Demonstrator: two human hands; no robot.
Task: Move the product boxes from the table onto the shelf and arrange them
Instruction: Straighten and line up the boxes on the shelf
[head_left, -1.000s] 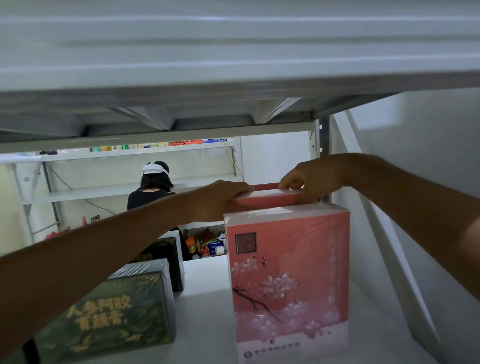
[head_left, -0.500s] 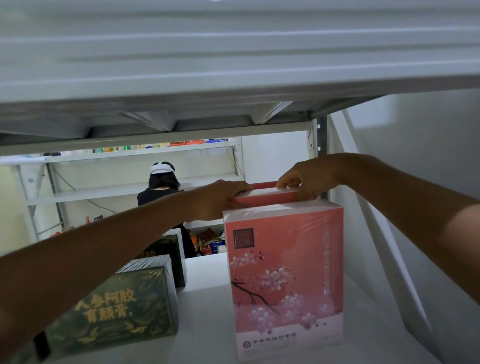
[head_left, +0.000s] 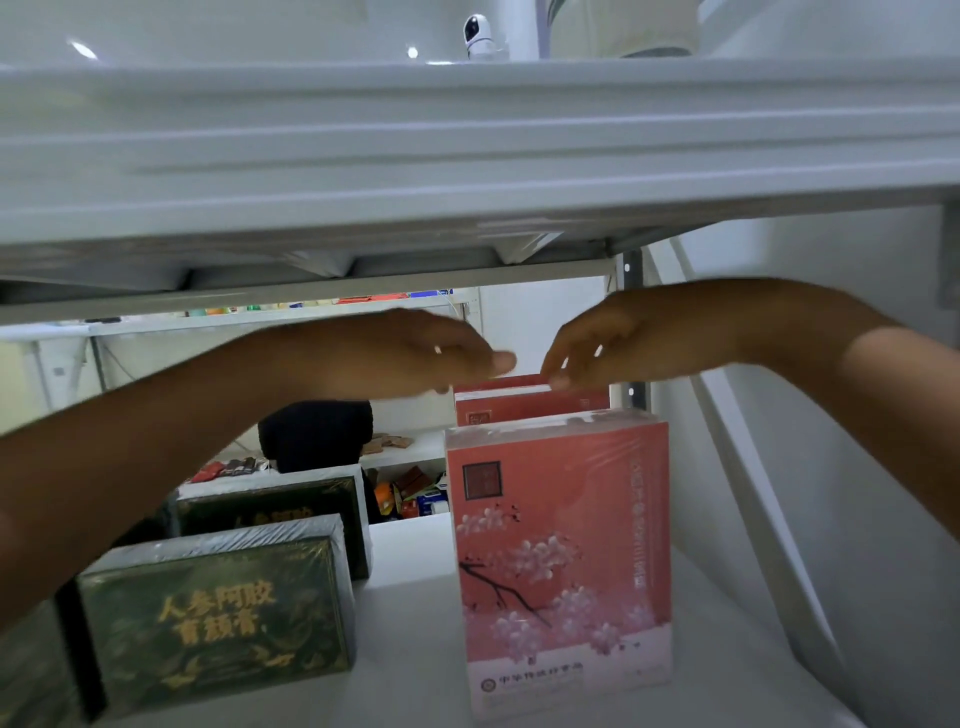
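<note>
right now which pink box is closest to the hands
The rear pink box, behind the front pink box; the hands, left and right, hover open just above its top.

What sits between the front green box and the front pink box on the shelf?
Nothing: the head view shows bare white shelf between the front green box and the front pink box.

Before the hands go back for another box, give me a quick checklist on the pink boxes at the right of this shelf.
1. Left hand empty, fingers open: ok.
2. Right hand empty; fingertips just above the rear pink box, contact unclear through blur: cannot tell.
3. Rear pink box upright behind the front pink box: ok.
4. Front pink box upright, face forward: ok.
5. Rear box pushed fully back: cannot tell, mostly hidden.
6. Green boxes standing at the left, apart from the pink row: ok.
</note>
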